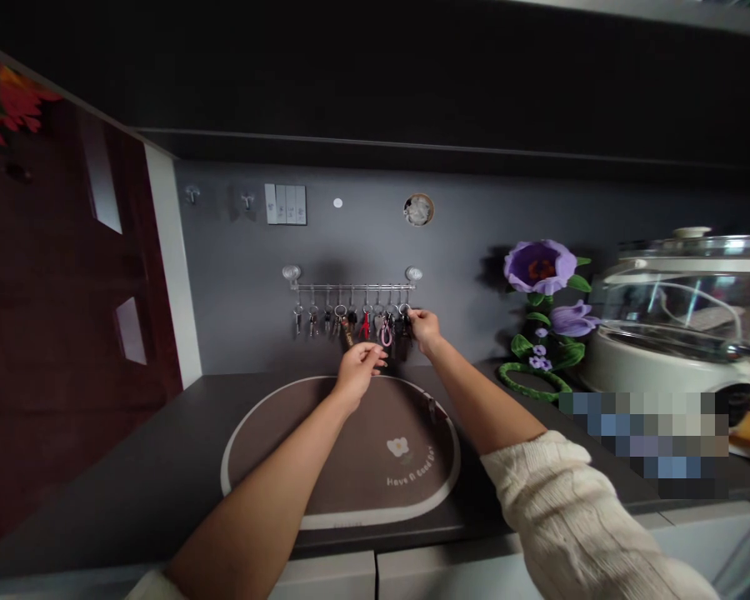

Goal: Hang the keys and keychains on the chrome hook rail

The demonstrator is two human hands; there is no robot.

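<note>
Right hand pinching rightmost key ring on hook rail. Left hand curled, can't tell if pinching, over oval mat. Purple fabric flower at right.

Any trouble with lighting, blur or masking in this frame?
Head view: upper cabinet nearly black; head view: the purple flower shadows the wall; head view: red flowers soft; head view: hanging keys dim; head view: pixelation hides part of the countertop.

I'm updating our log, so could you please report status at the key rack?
Right hand at right-end keys on rack, grip unclear. Left hand lower, grip unclear. Purple flowers apart, to the right.
</note>
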